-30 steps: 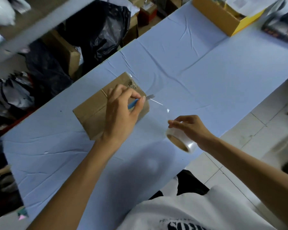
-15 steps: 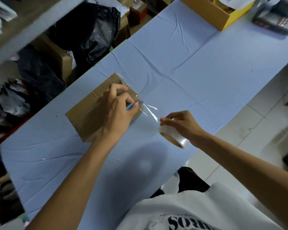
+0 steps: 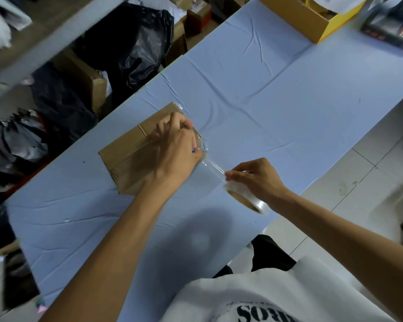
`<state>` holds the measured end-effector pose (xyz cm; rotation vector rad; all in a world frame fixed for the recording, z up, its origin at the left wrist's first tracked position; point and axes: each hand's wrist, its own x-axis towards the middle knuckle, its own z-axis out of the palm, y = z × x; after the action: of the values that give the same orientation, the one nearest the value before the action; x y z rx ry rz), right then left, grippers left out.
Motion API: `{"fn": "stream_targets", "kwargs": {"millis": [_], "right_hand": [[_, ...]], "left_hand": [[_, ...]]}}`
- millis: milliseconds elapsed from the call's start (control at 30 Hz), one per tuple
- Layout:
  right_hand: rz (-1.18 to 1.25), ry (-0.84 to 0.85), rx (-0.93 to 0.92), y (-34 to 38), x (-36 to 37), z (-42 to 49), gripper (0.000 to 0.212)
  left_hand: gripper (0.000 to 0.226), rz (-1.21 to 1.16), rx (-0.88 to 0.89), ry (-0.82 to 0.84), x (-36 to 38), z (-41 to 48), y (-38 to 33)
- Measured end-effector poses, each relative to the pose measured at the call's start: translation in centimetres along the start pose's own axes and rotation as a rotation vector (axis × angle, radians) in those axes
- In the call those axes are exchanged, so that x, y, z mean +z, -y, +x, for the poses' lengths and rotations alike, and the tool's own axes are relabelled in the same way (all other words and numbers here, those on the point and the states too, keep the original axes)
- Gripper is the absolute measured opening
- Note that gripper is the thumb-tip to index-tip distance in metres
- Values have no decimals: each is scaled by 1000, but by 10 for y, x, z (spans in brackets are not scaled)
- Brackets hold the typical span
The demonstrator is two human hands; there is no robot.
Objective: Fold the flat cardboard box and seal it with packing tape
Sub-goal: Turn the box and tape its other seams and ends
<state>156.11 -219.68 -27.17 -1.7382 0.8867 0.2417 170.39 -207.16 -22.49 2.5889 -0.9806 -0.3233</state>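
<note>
The left hand (image 3: 175, 149) lies curled on the near right corner of the cardboard box (image 3: 130, 156) and hides that corner. Only a speck of a blue tool (image 3: 193, 150) shows between its thumb and fingers, so what kind of tool it is cannot be told. The box sits flat-topped on the blue table (image 3: 265, 101), left of the frame's centre, with clear tape glinting along its right edge.

From that corner a strip of tape (image 3: 213, 166) runs down-right to the tape roll (image 3: 247, 198) — thin, see-through, hard to trace against the cloth. The right hand (image 3: 256, 180) grips the roll from above, fingertips pinched where the strip leaves it, with the roll held over the table's near edge.

Small dark print on the box's lower left edge is too small to read. Black lettering on the white shirt (image 3: 265, 305) is cut off by the bottom edge — "SO" is all that reads. At the upper right a yellow box (image 3: 312, 22) and a dark device (image 3: 391, 26) are cropped and blurred. Black bags (image 3: 137, 43) fill the upper left.
</note>
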Motion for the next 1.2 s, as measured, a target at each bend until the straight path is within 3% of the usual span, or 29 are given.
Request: {"fn": "stream_targets", "kwargs": {"millis": [200, 433, 600, 733, 900, 1033, 1200], "right_hand": [[-23, 0, -1, 10, -3, -3, 14], [-88, 44, 49, 27, -8, -1, 17], [18, 147, 61, 35, -17, -1, 14], [-39, 129, 75, 28, -22, -1, 13], [-27, 89, 80, 24, -31, 0, 12], [-17, 88, 59, 27, -34, 2, 13], [-13, 50, 48, 31, -42, 7, 13]], "left_hand": [[26, 174, 97, 50, 1, 1, -6], [24, 196, 83, 98, -4, 4, -4], [27, 110, 84, 132, -14, 4, 3], [17, -119, 62, 152, -28, 6, 13], [20, 86, 262, 189, -34, 6, 14], [21, 55, 158, 315, -33, 8, 18], [19, 40, 41, 232, -29, 5, 17]]}}
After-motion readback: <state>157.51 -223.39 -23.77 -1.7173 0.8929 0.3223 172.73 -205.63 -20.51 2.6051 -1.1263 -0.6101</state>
